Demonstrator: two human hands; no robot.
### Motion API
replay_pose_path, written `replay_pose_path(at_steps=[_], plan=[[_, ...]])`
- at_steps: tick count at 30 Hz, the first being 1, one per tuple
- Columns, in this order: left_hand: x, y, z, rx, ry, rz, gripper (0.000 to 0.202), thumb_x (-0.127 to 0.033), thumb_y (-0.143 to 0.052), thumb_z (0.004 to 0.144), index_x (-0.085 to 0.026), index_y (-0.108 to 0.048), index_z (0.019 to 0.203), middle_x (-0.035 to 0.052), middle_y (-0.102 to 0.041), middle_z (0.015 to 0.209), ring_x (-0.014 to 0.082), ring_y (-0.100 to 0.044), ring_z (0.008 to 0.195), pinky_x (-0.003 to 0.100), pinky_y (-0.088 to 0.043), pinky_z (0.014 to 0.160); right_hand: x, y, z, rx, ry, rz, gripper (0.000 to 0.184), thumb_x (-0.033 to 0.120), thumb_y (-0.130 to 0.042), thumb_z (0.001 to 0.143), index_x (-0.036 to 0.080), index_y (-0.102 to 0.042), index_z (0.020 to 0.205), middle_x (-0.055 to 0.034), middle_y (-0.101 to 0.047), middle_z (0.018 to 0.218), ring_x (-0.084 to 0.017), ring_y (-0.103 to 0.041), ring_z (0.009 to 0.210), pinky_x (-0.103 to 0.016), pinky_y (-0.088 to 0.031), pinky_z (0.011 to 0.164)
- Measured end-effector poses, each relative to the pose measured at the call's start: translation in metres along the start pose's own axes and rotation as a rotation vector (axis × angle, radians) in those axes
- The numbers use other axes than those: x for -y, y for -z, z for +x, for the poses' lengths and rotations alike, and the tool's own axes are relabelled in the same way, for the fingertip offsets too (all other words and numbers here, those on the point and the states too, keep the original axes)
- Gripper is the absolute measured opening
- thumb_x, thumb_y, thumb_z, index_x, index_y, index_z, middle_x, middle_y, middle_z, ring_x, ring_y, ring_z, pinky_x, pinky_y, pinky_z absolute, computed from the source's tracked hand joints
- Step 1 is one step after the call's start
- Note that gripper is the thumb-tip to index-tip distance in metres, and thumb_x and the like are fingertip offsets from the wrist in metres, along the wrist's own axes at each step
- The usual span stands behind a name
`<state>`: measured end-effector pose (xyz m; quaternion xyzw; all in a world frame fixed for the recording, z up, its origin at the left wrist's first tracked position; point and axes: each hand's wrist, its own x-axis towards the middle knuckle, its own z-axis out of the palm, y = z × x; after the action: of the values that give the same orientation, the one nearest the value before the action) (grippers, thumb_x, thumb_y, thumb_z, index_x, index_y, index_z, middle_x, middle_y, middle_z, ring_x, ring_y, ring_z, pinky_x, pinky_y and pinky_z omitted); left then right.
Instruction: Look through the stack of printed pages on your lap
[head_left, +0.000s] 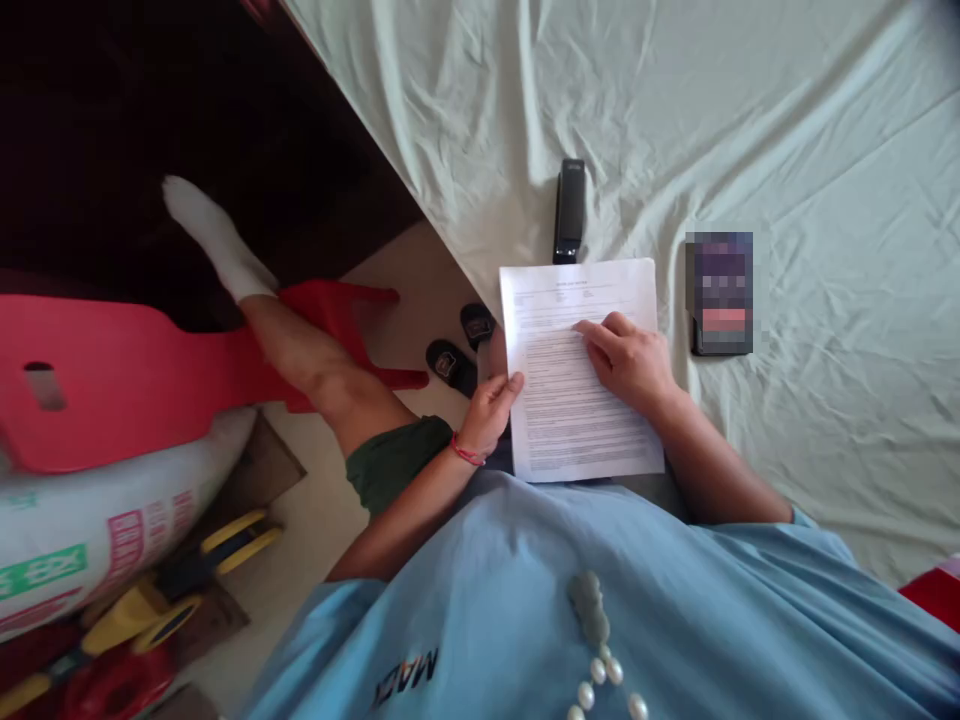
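Observation:
A thin stack of printed paper sheets (585,430) rests across my lap and the edge of the bed, dense text facing up. My left hand (491,408) grips its left edge, thumb on top and the other fingers hidden beneath. On the upper middle of the page lies my right hand (630,360), its index finger stretched out to a line of text and the other fingers partly curled. Just past the top edge of the sheets is a black stapler (570,205), touched by neither hand.
A phone (722,295), its screen blurred, lies on the pale green sheet (825,200) to the right. At left are a red plastic stool (112,380) with my leg over it, a printed white sack (150,520) and a yellow toy (135,610). Black slippers (454,365) are on the floor.

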<state>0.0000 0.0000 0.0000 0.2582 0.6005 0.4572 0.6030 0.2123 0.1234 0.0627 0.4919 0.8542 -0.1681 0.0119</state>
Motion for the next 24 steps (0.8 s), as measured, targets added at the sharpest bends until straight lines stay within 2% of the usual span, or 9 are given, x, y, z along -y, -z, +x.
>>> replay_pose_path(at_steps=[3, 6, 13, 16, 20, 24], plan=[[-0.003, 0.012, -0.003, -0.016, -0.031, 0.076, 0.065, -0.077, -0.080, 0.081, -0.015, -0.066, 0.066, -0.0006, -0.054, 0.064, 0.0106, -0.046, 0.063, 0.025, -0.038, 0.060, -0.003, -0.001, 0.001, -0.019, 0.025, 0.017, 0.047, 0.029, -0.040, 0.109, 0.031, -0.075, 0.140, -0.0078, -0.075, 0.113, -0.019, -0.061, 0.080, -0.033, -0.031, 0.065], [-0.008, 0.021, -0.007, -0.007, -0.025, 0.149, 0.066, -0.077, -0.080, 0.080, -0.014, -0.066, 0.066, -0.0029, -0.044, 0.060, 0.0084, -0.036, 0.058, 0.025, -0.028, 0.055, -0.005, -0.001, 0.001, -0.022, 0.032, 0.037, 0.047, 0.031, -0.040, 0.109, 0.030, -0.075, 0.140, -0.0084, -0.074, 0.113, -0.020, -0.060, 0.079, -0.033, -0.032, 0.064], [-0.011, 0.024, -0.012, -0.049, 0.086, 0.177, 0.067, -0.078, -0.081, 0.074, -0.013, -0.075, 0.088, 0.0000, -0.059, 0.066, 0.0078, -0.040, 0.053, 0.024, -0.029, 0.049, -0.008, -0.004, 0.000, -0.033, 0.023, 0.068, 0.048, 0.033, -0.040, 0.109, 0.030, -0.076, 0.140, -0.0085, -0.076, 0.113, -0.021, -0.062, 0.080, -0.034, -0.032, 0.064], [-0.014, 0.021, -0.012, -0.067, 0.086, 0.213, 0.064, -0.076, -0.079, 0.075, -0.013, -0.074, 0.085, -0.0006, -0.055, 0.061, 0.0079, -0.041, 0.049, 0.023, -0.028, 0.046, -0.008, -0.005, 0.000, -0.039, 0.021, 0.074, 0.048, 0.034, -0.040, 0.108, 0.030, -0.077, 0.140, -0.0084, -0.076, 0.113, -0.021, -0.062, 0.080, -0.035, -0.032, 0.064], [-0.024, 0.017, -0.016, -0.059, 0.062, 0.284, 0.059, -0.073, -0.073, 0.084, -0.014, -0.072, 0.084, -0.0029, -0.049, 0.054, 0.0077, -0.042, 0.044, 0.023, -0.029, 0.045, -0.008, -0.004, -0.001, -0.041, 0.023, 0.083, 0.048, 0.035, -0.041, 0.108, 0.031, -0.078, 0.139, -0.0081, -0.076, 0.111, -0.020, -0.062, 0.079, -0.034, -0.031, 0.063], [-0.029, 0.012, -0.019, -0.056, 0.036, 0.262, 0.062, -0.077, -0.069, 0.088, -0.016, -0.066, 0.082, -0.0017, -0.053, 0.061, 0.0072, -0.045, 0.044, 0.022, -0.030, 0.043, -0.010, -0.005, -0.002, -0.057, 0.043, 0.108, 0.048, 0.034, -0.041, 0.109, 0.031, -0.077, 0.140, -0.0086, -0.076, 0.110, -0.020, -0.063, 0.081, -0.034, -0.033, 0.063]])
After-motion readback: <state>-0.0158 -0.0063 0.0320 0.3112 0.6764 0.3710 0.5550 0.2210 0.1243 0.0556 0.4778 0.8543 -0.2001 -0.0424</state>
